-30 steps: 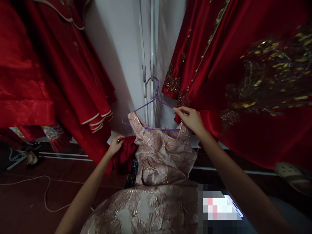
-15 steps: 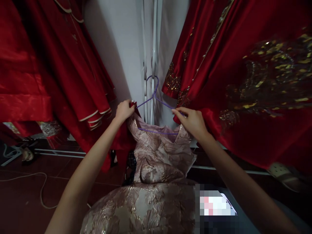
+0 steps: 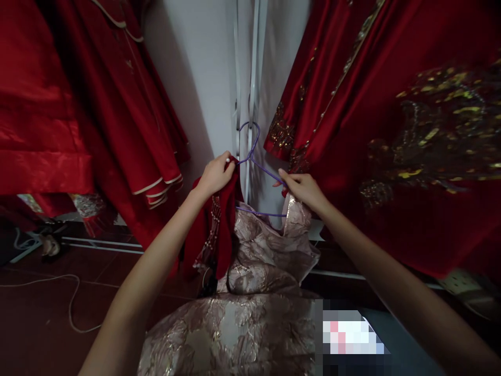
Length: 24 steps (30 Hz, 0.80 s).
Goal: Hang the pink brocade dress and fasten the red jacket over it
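Left hand (image 3: 214,176) clenched on red garment (image 3: 218,235) at the purple hanger's (image 3: 258,212) left shoulder. Right hand (image 3: 303,189) pinches its right arm, above the pink dress (image 3: 270,250). Advice: hold the hanger level, fabric clear of the hook.

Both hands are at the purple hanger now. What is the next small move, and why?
Probably the left hand should draw the red cloth over the left arm of the purple hanger, while the right hand steadies the other arm. The cloth is bunched in the left hand at that end and hangs down against the pink dress, so it seems not seated yet.
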Each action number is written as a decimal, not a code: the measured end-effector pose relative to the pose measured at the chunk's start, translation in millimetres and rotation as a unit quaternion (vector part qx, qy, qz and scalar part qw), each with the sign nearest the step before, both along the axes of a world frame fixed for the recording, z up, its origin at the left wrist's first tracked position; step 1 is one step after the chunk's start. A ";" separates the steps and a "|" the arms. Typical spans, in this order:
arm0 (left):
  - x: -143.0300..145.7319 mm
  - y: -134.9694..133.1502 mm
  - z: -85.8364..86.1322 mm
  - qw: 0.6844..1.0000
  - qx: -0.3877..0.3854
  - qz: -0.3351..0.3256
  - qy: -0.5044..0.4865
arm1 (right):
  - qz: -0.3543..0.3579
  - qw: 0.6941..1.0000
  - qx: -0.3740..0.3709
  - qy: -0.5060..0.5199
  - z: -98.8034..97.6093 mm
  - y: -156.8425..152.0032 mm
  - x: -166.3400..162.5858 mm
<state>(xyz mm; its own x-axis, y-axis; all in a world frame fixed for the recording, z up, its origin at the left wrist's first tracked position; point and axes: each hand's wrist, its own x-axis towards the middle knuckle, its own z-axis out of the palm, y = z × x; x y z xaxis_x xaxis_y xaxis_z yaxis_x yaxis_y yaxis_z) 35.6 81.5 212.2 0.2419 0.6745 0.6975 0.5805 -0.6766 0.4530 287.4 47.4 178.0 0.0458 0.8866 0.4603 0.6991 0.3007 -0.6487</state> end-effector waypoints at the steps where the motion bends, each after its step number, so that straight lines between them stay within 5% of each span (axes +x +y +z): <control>1: -6.2 1.6 -1.7 1.000 -0.004 0.000 0.024 | 0.008 1.000 -0.016 0.018 0.5 8.0 0.4; 4: -20.6 7.8 -3.2 0.998 -0.031 -0.010 0.061 | 0.093 0.988 -0.109 0.052 6.4 32.1 -0.5; 8: -29.8 20.4 -0.7 0.984 -0.167 -0.057 -0.004 | 0.234 0.924 -0.297 0.052 14.2 58.5 -11.4; 16: -33.9 28.0 -8.9 0.901 -0.360 -0.118 -0.211 | 0.356 0.860 -0.362 0.047 -3.9 76.1 -42.5; 21: -35.2 26.9 -11.8 0.895 -0.372 -0.115 -0.218 | 0.409 0.809 -0.420 0.041 5.6 58.3 -45.5; 24: -34.7 27.7 -13.7 0.930 -0.277 -0.065 -0.232 | 0.377 0.831 -0.408 -0.014 15.1 45.9 -48.7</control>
<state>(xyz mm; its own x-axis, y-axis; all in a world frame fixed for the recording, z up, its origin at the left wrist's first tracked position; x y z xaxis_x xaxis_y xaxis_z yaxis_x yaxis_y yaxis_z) 0.9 109.2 198.5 0.1064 0.9476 0.3011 0.1643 -0.3154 0.9346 238.7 93.2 193.1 -0.6658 0.6754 -0.3170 0.5290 0.1276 -0.8390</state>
